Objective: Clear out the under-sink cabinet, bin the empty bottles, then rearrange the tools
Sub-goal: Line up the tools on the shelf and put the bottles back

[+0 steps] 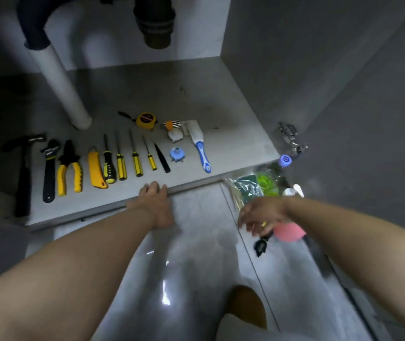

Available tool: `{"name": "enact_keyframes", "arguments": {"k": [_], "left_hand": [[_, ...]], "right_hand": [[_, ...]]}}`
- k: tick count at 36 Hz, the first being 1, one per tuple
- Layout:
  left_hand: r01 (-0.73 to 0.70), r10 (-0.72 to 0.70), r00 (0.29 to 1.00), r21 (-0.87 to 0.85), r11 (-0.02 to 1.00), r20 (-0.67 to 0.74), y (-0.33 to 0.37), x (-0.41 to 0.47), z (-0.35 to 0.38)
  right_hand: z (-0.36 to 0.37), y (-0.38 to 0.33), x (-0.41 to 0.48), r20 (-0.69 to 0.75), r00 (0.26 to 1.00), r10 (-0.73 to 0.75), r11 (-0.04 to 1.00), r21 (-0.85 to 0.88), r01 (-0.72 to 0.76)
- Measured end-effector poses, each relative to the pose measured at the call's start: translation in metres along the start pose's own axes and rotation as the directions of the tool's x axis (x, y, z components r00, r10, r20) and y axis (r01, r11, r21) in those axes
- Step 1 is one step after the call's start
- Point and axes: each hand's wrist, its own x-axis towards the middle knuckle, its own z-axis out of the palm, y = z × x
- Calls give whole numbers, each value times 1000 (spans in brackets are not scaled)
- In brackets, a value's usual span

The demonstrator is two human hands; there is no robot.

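Observation:
On the cabinet floor (147, 94), tools lie in a row: a hammer (23, 173), a wrench (48, 168), yellow pliers (69, 166), a yellow utility knife (95, 168), several yellow-and-black screwdrivers (121, 163), a black file (162, 158), a blue round part (177, 154) and a blue-handled scraper (201, 148). Behind them sit a yellow tape measure (146, 120) and a hex key set (170, 124). My left hand (155, 205) rests on the cabinet's front edge. My right hand (261, 215), blurred, holds a small black-and-yellow tool (261, 244) above the floor.
A white drain pipe (58, 80) stands at the cabinet's back left, with a black trap (154, 20) overhead. To the right on the floor lie a clear bag with green things (267, 180), a blue-capped bottle (285, 160) and a pink object (291, 232). Door hinges (291, 139) flank the opening.

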Motion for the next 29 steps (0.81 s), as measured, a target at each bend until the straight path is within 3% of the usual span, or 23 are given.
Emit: {"name": "enact_keyframes", "arguments": {"k": [3,6,9,12,14,21,25,29], "left_hand": [[39,-39,998,-5,999,-43,12,-7,5],[54,-52,976,5,999,-211,29,-14,25],[-71,46,947,-67,995,-319,46,-16,54],[-216,178,959,-163,963,-219,63,-12,79],[-253,235,967,-325,911,-95,76,-11,90],[35,144,973,-732,681,180,97,-11,110],[65,182,964,-836,545,194,95,-20,106],[48,129,985,-901,431,114,93,-22,98]], "right_hand": [[35,57,9,26,991,134,983,122,-136],[67,100,27,-188,966,177,981,109,-159],[91,124,45,-374,916,145,989,84,-122],[104,132,58,-504,864,-6,1000,-2,6],[111,131,62,-549,833,-64,998,-34,54],[140,104,58,-588,790,-173,934,156,321],[139,83,49,-481,829,-285,799,358,482],[128,78,41,-363,871,-330,681,548,486]]}}
